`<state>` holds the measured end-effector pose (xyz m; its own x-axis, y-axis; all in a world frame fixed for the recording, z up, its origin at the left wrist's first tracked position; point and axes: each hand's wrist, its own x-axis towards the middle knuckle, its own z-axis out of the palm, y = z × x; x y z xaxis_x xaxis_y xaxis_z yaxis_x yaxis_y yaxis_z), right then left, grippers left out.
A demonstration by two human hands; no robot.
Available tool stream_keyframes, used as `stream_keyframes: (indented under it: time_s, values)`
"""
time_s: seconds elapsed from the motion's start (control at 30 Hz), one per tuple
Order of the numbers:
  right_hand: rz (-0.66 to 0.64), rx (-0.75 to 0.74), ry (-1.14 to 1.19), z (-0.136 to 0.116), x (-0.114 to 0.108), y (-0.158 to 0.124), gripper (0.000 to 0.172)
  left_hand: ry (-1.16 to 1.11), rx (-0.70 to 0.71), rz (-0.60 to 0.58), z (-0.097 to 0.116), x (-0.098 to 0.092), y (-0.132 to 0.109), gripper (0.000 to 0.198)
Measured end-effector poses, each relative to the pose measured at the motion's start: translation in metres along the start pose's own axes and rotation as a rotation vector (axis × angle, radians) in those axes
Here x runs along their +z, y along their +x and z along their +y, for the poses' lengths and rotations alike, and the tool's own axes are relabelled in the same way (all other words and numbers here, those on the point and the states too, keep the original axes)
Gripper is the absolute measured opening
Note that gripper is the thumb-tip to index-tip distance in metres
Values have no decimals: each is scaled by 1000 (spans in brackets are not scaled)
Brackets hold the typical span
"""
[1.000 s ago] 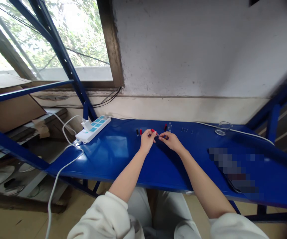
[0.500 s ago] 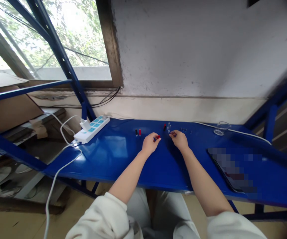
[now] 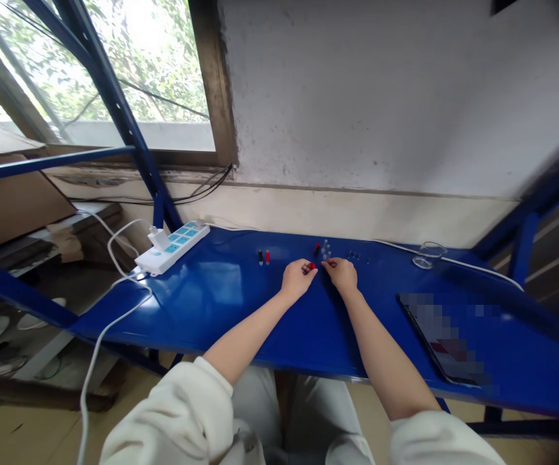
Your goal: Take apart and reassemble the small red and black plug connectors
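My left hand (image 3: 299, 279) is closed in a pinch around a small red cap-like piece (image 3: 313, 266), above the blue table. Just to its right, my right hand (image 3: 342, 275) is also closed, fingertips pressed together; whatever they may hold is too small to make out. Beyond the hands stand several small clear tubes (image 3: 325, 247) and a red and black piece (image 3: 317, 248). Farther left, a black-topped tube (image 3: 261, 257) and a red-topped tube (image 3: 268, 257) stand upright side by side. Several tiny clear pieces (image 3: 354, 256) lie behind my right hand.
A white power strip (image 3: 170, 248) with a plugged-in adapter lies at the table's left end. Toward the right are a clear cup (image 3: 426, 255), a white cable (image 3: 485, 265) and a dark tablet-like device (image 3: 437, 342). A wall borders the blue table (image 3: 202, 323) at the back.
My right hand has moved left, closer to my left hand, and their fingertips are now nearly together. The left hand keeps its grip on the red piece. The view has shifted slightly.
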<state>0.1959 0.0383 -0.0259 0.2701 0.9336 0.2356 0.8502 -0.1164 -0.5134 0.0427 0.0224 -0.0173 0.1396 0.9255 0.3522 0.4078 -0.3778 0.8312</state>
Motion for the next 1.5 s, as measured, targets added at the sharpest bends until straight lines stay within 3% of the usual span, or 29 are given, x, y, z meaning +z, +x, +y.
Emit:
stream_keyframes:
  time_s: [0.33,0.8,0.93,1.07,1.27,1.4,1.5]
  values:
    - [-22,7,-68,-1,-3,-2,27,205,-95,67,-6,29,48,6]
    - [-39,32,-94,-4,-4,-3,29,442,-126,84,-12,38,52,14]
    - [-67,74,-127,-7,-9,-4,31,447,-73,105,-3,22,41,24]
    - [-89,72,-194,-13,-14,-10,24,410,96,99,8,-14,17,37]
    - [-116,-74,-168,-30,-16,-26,24,480,-86,245,3,-62,-6,51]
    - [-107,-185,-129,-40,-16,-34,30,578,-173,217,-7,-70,-5,52]
    - [-115,-242,-115,-43,-17,-37,32,642,-230,156,-13,-69,-2,41]
